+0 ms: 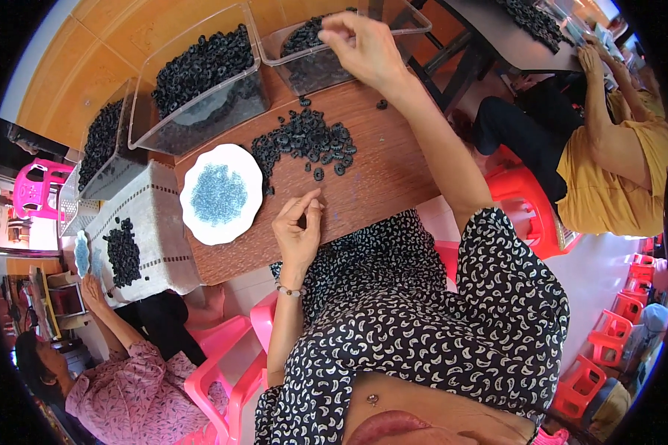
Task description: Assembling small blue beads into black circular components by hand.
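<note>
My left hand (298, 228) is at the near edge of the brown wooden table (393, 159), its fingers curled into a pinch. Whatever lies between the fingertips is too small to make out. Just beyond it spreads a loose pile of small black ring-shaped parts (304, 141). To its left sits a white scalloped plate (237, 231) covered with tiny blue-grey pieces (219, 194). Reaching far forward, my right hand (365, 50) hovers over a clear plastic bin (315, 63) with black parts inside. Its fingers are slightly blurred and loosely apart, with nothing visible in them.
A fuller clear bin of black parts (200, 70) stands at the far left of the table, another (100, 144) beyond it. At left, a person in pink (137, 393) works at a cloth-covered table (159, 230). A person in yellow (608, 174) sits at right near red stools (612, 334).
</note>
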Demonstrator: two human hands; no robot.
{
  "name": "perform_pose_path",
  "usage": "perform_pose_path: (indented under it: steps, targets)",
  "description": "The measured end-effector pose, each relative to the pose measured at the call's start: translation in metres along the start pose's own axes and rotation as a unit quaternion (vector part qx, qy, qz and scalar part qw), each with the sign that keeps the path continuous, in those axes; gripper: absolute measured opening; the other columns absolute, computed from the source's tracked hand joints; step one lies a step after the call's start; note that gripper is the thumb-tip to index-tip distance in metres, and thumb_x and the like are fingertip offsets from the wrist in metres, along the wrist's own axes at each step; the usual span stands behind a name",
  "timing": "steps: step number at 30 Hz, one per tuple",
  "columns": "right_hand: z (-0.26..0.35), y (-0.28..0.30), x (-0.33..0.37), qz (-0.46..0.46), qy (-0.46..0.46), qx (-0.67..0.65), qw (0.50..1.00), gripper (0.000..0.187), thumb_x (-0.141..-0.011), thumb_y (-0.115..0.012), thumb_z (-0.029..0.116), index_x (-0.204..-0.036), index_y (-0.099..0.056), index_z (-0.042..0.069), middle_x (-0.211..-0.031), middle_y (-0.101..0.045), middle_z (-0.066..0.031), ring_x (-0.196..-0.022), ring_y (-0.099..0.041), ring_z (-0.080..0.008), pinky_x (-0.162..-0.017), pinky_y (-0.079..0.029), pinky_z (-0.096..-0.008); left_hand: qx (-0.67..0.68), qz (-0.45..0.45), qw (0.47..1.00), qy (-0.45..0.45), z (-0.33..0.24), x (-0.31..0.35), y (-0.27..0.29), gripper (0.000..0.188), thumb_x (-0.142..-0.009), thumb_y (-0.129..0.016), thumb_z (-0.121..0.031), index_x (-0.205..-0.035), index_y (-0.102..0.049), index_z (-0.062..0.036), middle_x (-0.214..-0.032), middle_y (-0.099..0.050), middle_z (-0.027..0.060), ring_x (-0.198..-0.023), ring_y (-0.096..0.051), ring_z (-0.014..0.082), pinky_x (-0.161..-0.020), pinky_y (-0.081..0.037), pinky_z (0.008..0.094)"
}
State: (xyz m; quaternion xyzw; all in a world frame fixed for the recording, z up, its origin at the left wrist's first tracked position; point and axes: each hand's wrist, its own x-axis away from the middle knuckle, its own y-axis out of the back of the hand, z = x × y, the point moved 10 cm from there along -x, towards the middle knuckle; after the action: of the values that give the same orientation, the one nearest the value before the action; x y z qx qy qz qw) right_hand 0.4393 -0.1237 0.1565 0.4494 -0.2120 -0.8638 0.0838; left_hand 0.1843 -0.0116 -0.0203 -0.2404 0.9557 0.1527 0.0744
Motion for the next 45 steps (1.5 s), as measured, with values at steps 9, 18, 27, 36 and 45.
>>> perform_pose_path:
  steps: [9, 18, 27, 36, 45]
  targets:
    - [-0.013, -0.041, 0.131, 0.296, -0.091, -0.008, 0.951, 0.015, -0.087, -0.073, 0.013, -0.093, -0.069, 0.001, -0.08, -0.071, -0.0134, -0.074, -0.071, -0.027, -0.066, -0.054, -0.0375, 0.005, 0.002, 1.0, -0.008, -0.004, -0.001, 0.001, 0.02, -0.095, -0.065, -0.004, -0.112, -0.075, -0.0005, -0.082, -0.068, 0.006, -0.072, -0.062, 0.0114, -0.069, -0.048, 0.0244]
    - [-0.01, -0.033, 0.169, 0.329, -0.115, 0.031, 0.937, 0.017, -0.084, -0.075, 0.012, -0.094, -0.066, 0.002, -0.091, -0.069, -0.0132, -0.098, -0.064, -0.0338, -0.083, -0.05, -0.0457, -0.003, 0.001, 1.0, -0.001, -0.005, 0.0, 0.001, 0.02, -0.095, -0.066, -0.006, -0.112, -0.076, -0.0012, -0.081, -0.067, 0.0046, -0.072, -0.059, 0.0108, -0.069, -0.048, 0.0253]
    - [0.014, -0.03, 0.164, 0.298, -0.13, -0.1, 0.94, 0.017, -0.09, -0.072, 0.015, -0.098, -0.068, 0.001, -0.085, -0.07, -0.0112, -0.08, -0.065, -0.0234, -0.071, -0.05, -0.0373, -0.078, -0.045, 0.993, -0.076, -0.05, -0.003, 0.009, 0.026, -0.092, -0.071, -0.006, -0.118, -0.074, -0.0016, -0.1, -0.069, 0.009, -0.081, -0.065, 0.0149, -0.075, -0.052, 0.0283]
    - [0.077, -0.066, 0.179, 0.357, -0.21, -0.338, 0.845, 0.019, -0.1, -0.066, 0.012, -0.11, -0.068, -0.004, -0.099, -0.07, -0.0036, -0.089, -0.063, -0.0078, -0.077, -0.052, -0.0262, 0.057, -0.101, 0.993, 0.003, -0.031, 0.002, 0.033, 0.04, -0.093, -0.075, -0.012, -0.13, -0.067, -0.0011, -0.111, -0.071, 0.0106, -0.095, -0.066, 0.0148, -0.086, -0.053, 0.0272]
    - [0.105, -0.118, 0.185, 0.439, -0.219, -0.42, 0.764, 0.023, -0.101, -0.065, 0.015, -0.11, -0.069, -0.006, -0.102, -0.071, -0.0041, -0.095, -0.062, -0.0082, -0.085, -0.05, -0.0262, 0.062, -0.165, 0.983, -0.041, -0.027, 0.017, 0.067, 0.03, -0.096, -0.072, -0.014, -0.122, -0.072, -0.0005, -0.113, -0.071, 0.0103, -0.105, -0.064, 0.0163, -0.094, -0.05, 0.029]
